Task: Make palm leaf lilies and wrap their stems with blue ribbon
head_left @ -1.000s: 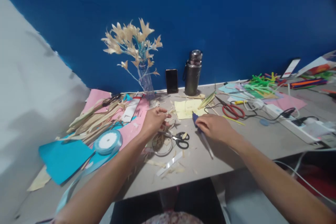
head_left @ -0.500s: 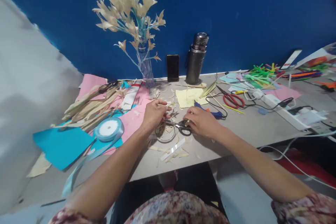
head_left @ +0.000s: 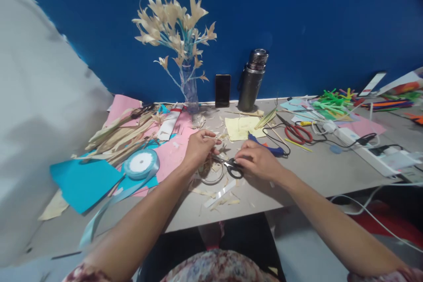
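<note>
Black-handled scissors [head_left: 228,164] on desk [head_left: 309,167]. R hand [head_left: 259,158] part-curled at scissors' handles, firm grip or not: can't tell. L hand [head_left: 200,147] half-curled nr scissors' blades, contents hidden. Blue glue gun [head_left: 273,150] behind & R of scissors; ribbon roll [head_left: 140,163] well L.

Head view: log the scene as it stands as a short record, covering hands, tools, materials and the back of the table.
Left hand: near the blade end of the black-handled scissors; any hold unclear
Right hand: fingertips at those scissors' handles; grip unclear
Tools on right: blue-handled tool, red-handled scissors
Materials on left: ribbon spool, pale dried strips, blue sheet
Back: pale flowers in clear bottle, phone, flask
</note>
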### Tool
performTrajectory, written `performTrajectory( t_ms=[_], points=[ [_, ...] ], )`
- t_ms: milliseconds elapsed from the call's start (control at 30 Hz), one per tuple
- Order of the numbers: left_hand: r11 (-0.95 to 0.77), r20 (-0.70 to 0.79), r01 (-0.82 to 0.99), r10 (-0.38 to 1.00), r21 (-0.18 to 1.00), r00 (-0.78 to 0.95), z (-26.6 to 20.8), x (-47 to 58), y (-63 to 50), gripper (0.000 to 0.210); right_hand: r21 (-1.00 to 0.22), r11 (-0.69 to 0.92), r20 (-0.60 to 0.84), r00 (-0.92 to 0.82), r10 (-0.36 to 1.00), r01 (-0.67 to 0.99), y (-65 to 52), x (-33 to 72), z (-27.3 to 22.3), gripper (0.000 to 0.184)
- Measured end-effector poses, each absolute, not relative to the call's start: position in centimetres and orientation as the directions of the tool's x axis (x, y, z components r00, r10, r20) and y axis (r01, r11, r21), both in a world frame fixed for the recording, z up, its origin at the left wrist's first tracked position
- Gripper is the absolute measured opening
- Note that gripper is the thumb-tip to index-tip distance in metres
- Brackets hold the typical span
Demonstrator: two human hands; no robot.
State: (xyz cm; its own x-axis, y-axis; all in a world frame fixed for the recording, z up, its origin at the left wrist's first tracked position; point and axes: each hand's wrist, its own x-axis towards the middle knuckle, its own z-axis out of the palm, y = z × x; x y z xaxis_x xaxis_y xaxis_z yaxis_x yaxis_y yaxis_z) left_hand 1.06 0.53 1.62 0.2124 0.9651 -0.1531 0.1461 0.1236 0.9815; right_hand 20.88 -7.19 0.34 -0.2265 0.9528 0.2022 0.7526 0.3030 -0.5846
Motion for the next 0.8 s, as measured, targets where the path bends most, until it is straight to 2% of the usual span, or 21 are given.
performTrajectory(
  t_ms=[67,133,200,267,400,633,800],
  points=[
    [0.131,-0.159,0.132,0.96,0.982,0.232,1.6,1.2,0.3,0.021,-0.828,0.21,0.22,-0.044,0.975,0.52,-7.0,21.0,1.0,0.012],
    [0.144,-0.172,0.128,0.954,0.981,0.247,1.7,1.3,0.2,0.024,-0.971,0.139,0.155,0.072,0.985,0.193,-6.7,21.2,1.7,0.017],
    [0.153,-0.182,0.132,0.951,0.979,0.25,1.6,1.3,0.2,0.025,-0.991,0.09,0.08,0.102,0.992,-0.101,-6.4,21.2,2.2,0.02],
    [0.156,-0.184,0.126,0.951,0.98,0.249,1.6,1.2,0.2,0.024,-0.963,0.048,0.029,0.076,0.997,-0.265,-6.2,21.2,2.4,0.021],
    [0.158,-0.178,0.1,0.953,0.982,0.243,1.5,1.0,0.3,0.022,-0.931,-0.038,-0.052,0.028,0.998,-0.363,-6.1,20.8,2.0,0.024],
    [0.129,-0.152,0.11,0.96,0.985,0.236,1.4,0.9,0.4,0.022,-0.808,-0.133,-0.219,0.084,0.972,-0.574,-5.1,20.7,1.7,0.024],
    [0.148,-0.173,0.124,0.959,0.981,0.223,1.6,1.0,0.4,0.024,-0.751,-0.16,-0.261,0.065,0.963,-0.641,-4.9,20.8,1.7,0.023]
  ],
)
